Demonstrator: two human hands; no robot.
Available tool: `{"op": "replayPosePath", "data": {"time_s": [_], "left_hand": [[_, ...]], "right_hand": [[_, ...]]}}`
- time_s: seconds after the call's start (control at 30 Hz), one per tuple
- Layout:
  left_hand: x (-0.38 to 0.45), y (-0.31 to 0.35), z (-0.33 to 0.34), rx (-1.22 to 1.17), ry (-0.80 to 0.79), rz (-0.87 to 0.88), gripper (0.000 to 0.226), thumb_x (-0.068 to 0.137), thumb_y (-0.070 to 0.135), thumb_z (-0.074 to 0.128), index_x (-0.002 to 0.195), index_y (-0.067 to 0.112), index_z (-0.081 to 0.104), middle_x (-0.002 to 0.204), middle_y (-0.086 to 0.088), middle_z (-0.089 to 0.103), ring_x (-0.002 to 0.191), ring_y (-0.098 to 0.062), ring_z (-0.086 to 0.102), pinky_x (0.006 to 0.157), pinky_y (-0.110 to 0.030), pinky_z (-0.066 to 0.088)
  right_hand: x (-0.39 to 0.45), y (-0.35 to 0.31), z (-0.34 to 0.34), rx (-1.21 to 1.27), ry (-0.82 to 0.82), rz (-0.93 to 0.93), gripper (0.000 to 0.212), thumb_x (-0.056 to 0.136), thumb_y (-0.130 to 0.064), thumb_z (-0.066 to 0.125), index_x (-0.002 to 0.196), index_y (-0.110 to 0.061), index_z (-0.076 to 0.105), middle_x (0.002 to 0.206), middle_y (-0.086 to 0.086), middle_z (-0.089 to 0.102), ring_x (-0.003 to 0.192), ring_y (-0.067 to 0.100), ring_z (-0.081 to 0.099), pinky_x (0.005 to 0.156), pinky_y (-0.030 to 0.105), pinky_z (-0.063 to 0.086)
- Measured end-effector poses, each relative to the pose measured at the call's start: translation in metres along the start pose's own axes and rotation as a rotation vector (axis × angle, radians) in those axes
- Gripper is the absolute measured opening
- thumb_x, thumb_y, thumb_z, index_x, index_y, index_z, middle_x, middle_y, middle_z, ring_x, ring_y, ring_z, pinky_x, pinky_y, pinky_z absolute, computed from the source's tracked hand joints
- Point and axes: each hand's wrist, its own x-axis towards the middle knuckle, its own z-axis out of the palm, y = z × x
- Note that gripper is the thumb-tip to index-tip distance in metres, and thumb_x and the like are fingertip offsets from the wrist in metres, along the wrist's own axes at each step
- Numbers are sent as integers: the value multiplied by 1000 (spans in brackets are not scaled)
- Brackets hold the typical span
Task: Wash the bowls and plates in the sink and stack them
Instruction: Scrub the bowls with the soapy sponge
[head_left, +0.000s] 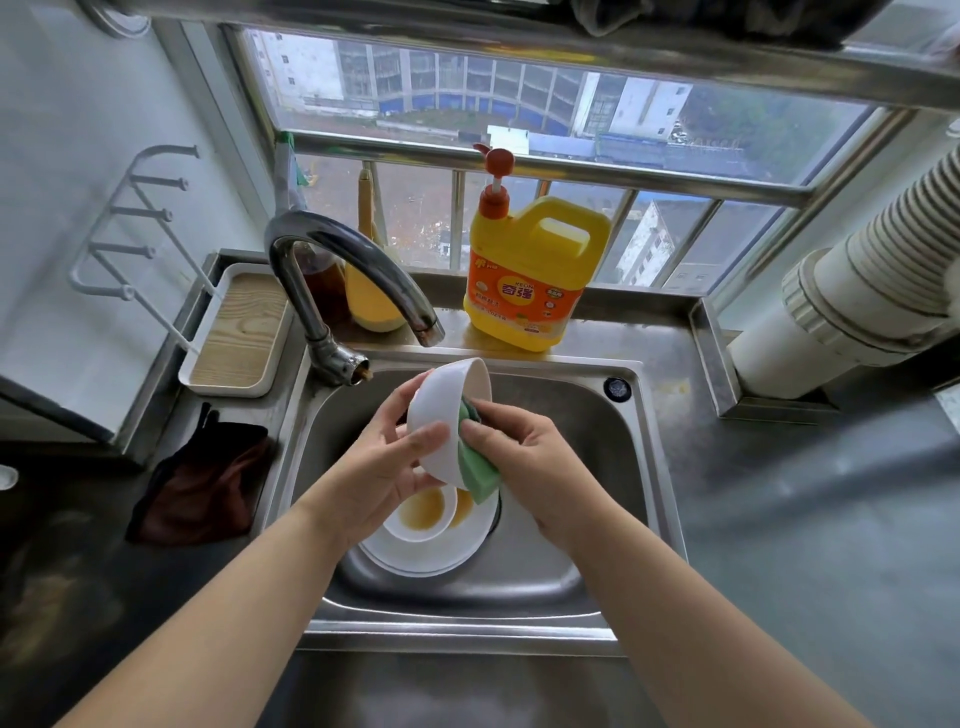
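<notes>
Over the steel sink (597, 540), my left hand (384, 467) grips a white bowl (449, 410) tipped on its side, its mouth turned right. My right hand (524, 452) holds a green sponge (475, 462) pressed against the bowl's rim and inside. Below them in the basin a small white bowl (421, 514) with brown sauce stains sits on a white plate (426, 561). My hands hide part of that stack.
A curved chrome tap (332, 260) stands at the sink's back left. A yellow dish-soap jug (535, 275) with an orange pump sits on the back ledge. A white tray with a wooden base (236, 332) and a dark cloth (202, 488) lie left of the sink.
</notes>
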Motion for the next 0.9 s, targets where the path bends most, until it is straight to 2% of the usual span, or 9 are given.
{"op": "replayPosePath", "data": {"time_s": [0.13,0.27,0.4,0.5,0.57,0.63,0.73,0.8,0.9], "left_hand": [[1,12,3,130,3,-80,81,66,54,78,134,18,51,131,-25,54,109,-38,61,77,-45,58],[4,13,6,177,43,-163,73,72,63,65,132,28,46,126,-23,58,103,-40,65,79,-51,58],[4,8,10,161,66,-126,84,59,69,72,129,32,45,126,-20,59,101,-42,66,85,-55,54],[2,3,7,183,52,-98,100,46,59,87,133,38,43,119,-16,65,100,-40,67,80,-44,58],[2,0,5,225,89,-72,102,42,54,91,132,40,45,109,-14,68,102,-32,67,84,-41,56],[3,-4,6,217,104,-40,101,43,51,92,133,30,50,104,-13,69,105,-28,67,91,-41,53],[3,-3,9,155,77,2,92,49,43,92,129,16,55,115,-14,66,107,-29,66,86,-38,55],[3,-2,9,147,67,21,88,50,40,92,125,12,58,117,-18,66,105,-31,66,83,-36,56],[3,3,8,128,71,19,76,57,39,89,121,7,61,109,-20,68,99,-31,68,79,-35,57]], "right_hand": [[-3,4,-2,-344,-73,-162,40,86,-3,63,107,-37,66,135,-10,46,126,5,44,107,26,39],[-2,3,-6,-484,-37,-172,39,84,-6,65,116,-30,66,136,-9,45,126,6,42,109,27,36],[2,3,-5,-331,77,-136,36,84,-13,69,116,-28,67,125,-7,57,116,10,55,103,36,45],[5,2,-9,-114,125,-37,29,86,-16,67,109,-34,68,110,4,69,100,21,66,92,40,54],[7,0,-11,3,132,33,24,90,-18,63,112,-28,67,106,5,71,99,24,67,89,40,55],[7,-1,-12,47,131,65,23,92,-21,60,114,-23,66,104,4,71,100,25,66,89,42,54],[7,-1,-10,27,135,53,18,93,-21,58,107,-26,68,102,4,72,99,25,67,90,44,54],[5,0,-9,-12,126,34,20,93,-20,59,111,-24,68,105,5,71,100,25,66,92,43,53],[2,4,-7,-95,79,-38,27,91,-12,60,115,-24,65,127,-2,57,114,19,57,99,40,49]]}}
